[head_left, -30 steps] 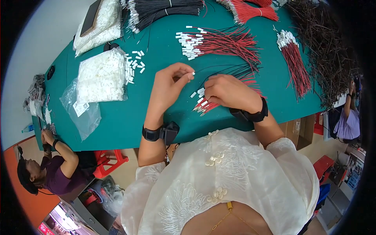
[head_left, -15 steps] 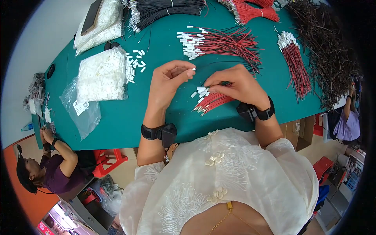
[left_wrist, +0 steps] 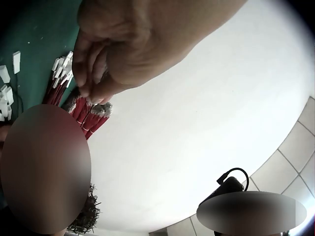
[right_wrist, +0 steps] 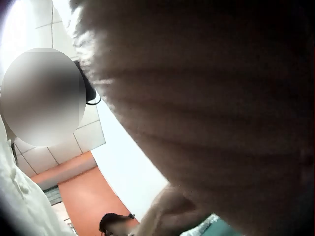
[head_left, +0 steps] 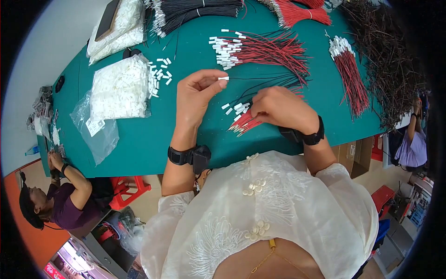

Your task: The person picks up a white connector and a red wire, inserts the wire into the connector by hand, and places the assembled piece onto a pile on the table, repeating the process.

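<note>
My left hand (head_left: 194,100) pinches a small white connector housing (head_left: 223,78) between thumb and fingertips, raised over the green table. A thin black wire (head_left: 260,78) runs right from this housing. In the left wrist view the same hand (left_wrist: 120,49) shows its fingertips together. My right hand (head_left: 284,110) bends its fingers down over a pile of red wires (head_left: 244,124) with bare metal ends; I cannot tell whether it grips one. Beside its fingertips lie several white housings (head_left: 241,108) fitted on wires. In the right wrist view a large dark blurred surface hides the work.
A clear bag of white housings (head_left: 120,88) lies left, with loose housings (head_left: 161,74) beside it. Wired bundles (head_left: 260,51) lie ahead, another bundle (head_left: 346,69) right. Black wires (head_left: 195,16) and red wires (head_left: 306,15) lie at the back. Another person (head_left: 60,200) sits left.
My left hand has moved slightly back and left, and more of the white housing now shows. My right hand lifted and opened over the pile, then lowered with its fingers bent again.
</note>
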A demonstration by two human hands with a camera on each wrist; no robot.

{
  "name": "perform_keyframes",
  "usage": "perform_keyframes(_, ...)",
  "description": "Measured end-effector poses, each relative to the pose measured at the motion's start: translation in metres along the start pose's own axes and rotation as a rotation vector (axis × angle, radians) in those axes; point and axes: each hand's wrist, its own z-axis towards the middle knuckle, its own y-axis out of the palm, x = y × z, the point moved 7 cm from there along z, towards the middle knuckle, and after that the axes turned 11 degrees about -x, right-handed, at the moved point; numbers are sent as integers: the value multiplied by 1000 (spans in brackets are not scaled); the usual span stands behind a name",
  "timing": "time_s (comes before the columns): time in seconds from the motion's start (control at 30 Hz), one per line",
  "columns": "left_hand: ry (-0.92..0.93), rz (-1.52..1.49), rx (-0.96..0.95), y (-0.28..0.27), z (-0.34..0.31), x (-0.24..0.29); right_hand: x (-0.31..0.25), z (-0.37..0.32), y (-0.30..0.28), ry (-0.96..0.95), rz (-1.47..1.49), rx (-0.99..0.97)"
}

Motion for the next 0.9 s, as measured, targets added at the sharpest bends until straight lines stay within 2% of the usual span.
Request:
perform_keyframes(0.2, -20, -16, 10, 3, -1, 1, 6, 4, 19, 102, -114, -153)
perform_keyframes(0.37, 23, -33, 27, 1, 0, 4, 1, 2, 0, -25, 19, -26)
perform_keyframes(0.47, 30, -30, 33, 0, -1, 5, -5, -1, -19, -162, 399, 101)
perform_keyframes(0.5, 22, -34, 37, -1, -1, 4, -8, -1, -22, -164, 396, 101)
perform_keyframes(0.6, 18, -38, 38, 0, -1, 5, -3, -8, -34, -1, 709, 261)
perform_keyframes(0.63, 22, -38, 33, 0, -1, 5, -4, -8, -35, 1, 709, 263)
perform_keyframes(0.73, 20, -36, 24, 1, -2, 5, -6, -15, -55, -20, 424, 490)
perform_keyframes(0.9, 2, -31, -31, 8, -1, 4, -10, -20, -63, -1, 320, 668)
